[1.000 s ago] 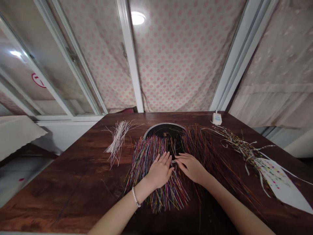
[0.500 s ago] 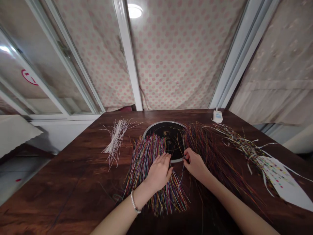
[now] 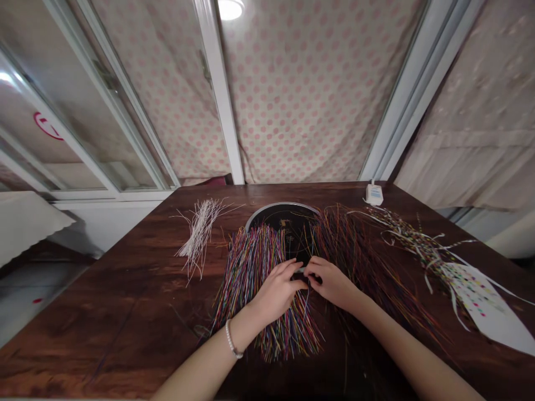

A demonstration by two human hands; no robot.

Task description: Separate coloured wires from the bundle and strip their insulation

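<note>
My left hand (image 3: pixel 281 288) lies over a thick bundle of thin multicoloured strands (image 3: pixel 251 262), its fingers stretched out and its thumb apart from them, pointing toward my other hand. Close beside it, my right hand (image 3: pixel 330 283) is closed in a pinch on a thin pale strand (image 3: pixel 308 303) that hangs below the fingertips. Both hands meet at the near rim of a round black tray (image 3: pixel 297 236) with a grey edge and gold markings. Part of the tray is covered by the bundle. The exact contact between the fingertips is too small to make out.
Dark reddish strands (image 3: pixel 368 267) spread to the right of the tray. A bundle of white strands (image 3: pixel 201 231) lies left on the wooden table (image 3: pixel 137 284). Farther right are dotted strips (image 3: pixel 412 236), a white sheet (image 3: pixel 493 312) and a small white box (image 3: pixel 374 194).
My right hand has moved left, bringing the pinched strand close to my left hand. My left hand has shifted slightly right, its thumb now reaching toward the right fingertips.
</note>
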